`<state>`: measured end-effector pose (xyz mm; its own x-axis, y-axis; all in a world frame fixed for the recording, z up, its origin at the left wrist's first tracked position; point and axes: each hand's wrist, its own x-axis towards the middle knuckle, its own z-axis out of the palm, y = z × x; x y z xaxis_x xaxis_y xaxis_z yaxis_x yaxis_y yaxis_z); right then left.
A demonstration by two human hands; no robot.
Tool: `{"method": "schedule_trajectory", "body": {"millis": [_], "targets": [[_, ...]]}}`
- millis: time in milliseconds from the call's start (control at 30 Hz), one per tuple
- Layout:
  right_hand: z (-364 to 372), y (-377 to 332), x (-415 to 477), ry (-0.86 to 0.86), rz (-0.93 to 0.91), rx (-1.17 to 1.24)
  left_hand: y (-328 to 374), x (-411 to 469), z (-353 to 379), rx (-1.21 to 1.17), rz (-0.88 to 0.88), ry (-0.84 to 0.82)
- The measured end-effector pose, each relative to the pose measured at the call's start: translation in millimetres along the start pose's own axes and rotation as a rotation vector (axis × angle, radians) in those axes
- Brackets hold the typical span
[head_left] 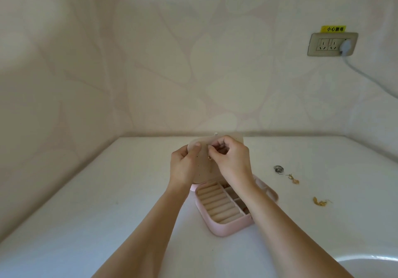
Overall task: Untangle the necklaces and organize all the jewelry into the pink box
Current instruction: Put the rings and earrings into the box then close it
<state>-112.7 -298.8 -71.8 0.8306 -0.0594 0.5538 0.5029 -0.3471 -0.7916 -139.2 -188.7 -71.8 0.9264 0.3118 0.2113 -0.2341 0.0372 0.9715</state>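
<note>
The pink box (pixel 224 228) lies open on the white counter, showing beige ring rolls and small compartments. Its beige lid panel (pixel 203 170), dotted with earring holes, stands upright. My left hand (pixel 183 166) grips the panel's left edge, thumb on its face. My right hand (pixel 231 159) pinches a small earring (pixel 210 147) against the panel; a gold earring (pixel 209 158) hangs just below. To the right on the counter lie silver rings (pixel 279 169), a small gold piece (pixel 293 179) and a gold chain clump (pixel 320 201).
A wall with leaf-pattern paper runs behind the counter (pixel 107 191). A socket (pixel 332 44) with a plug and grey cable sits at the upper right. A white basin rim (pixel 370 260) curves in at the lower right corner.
</note>
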Motion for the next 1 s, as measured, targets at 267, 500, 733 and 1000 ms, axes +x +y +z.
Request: {"method": "schedule_trajectory", "body": {"millis": [267, 500, 733, 1000], "targets": [[-2.1, -3.8, -1.4, 0.008, 0.050, 0.063, 0.6, -1.0, 0.9, -0.053, -0.026, -0.013], [-4.9, -7.5, -1.4, 0.011, 0.037, 0.058, 0.1, -1.9, 1.4, -0.050, 0.029, -0.019], [-5.7, -7.2, -0.5, 0.002, 0.065, 0.105, -1.0, -0.5, -1.2, -0.134, -0.024, -0.063], [-7.3, -5.5, 0.1, -0.027, 0.044, 0.090, -2.8, 2.7, -5.0, -0.182, -0.049, -0.128]]}}
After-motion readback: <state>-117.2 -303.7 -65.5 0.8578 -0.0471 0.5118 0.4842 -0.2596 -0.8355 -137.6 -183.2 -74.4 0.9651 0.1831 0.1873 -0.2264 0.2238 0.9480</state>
